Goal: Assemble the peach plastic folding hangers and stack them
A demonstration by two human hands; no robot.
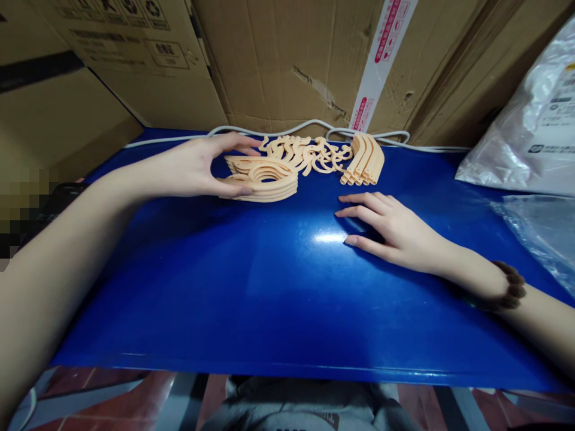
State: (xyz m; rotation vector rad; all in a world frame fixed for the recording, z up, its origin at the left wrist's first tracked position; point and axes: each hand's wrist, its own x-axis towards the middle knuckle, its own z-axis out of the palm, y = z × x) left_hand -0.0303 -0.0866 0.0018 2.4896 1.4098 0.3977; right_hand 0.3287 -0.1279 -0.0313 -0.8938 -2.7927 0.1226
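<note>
On the blue table (251, 287), a stack of flat beige curved plastic pieces (274, 190) lies toward the back. My left hand (202, 164) is around the left end of that stack, thumb at its front side and fingers behind, spread apart; whether it grips the stack is unclear. Behind the stack lies a pile of beige hooks (305, 152). To their right sits a bundle of beige curved tubes (365, 160). My right hand (390, 230) rests open on the table in front of the tubes, fingers spread, holding nothing.
Cardboard boxes (278, 66) stand along the back and left. A white cable (309, 123) runs along the table's back edge. At the right are a white plastic package (525, 131) and a clear plastic bag (543, 230). The table's front edge (287, 368) is near my body.
</note>
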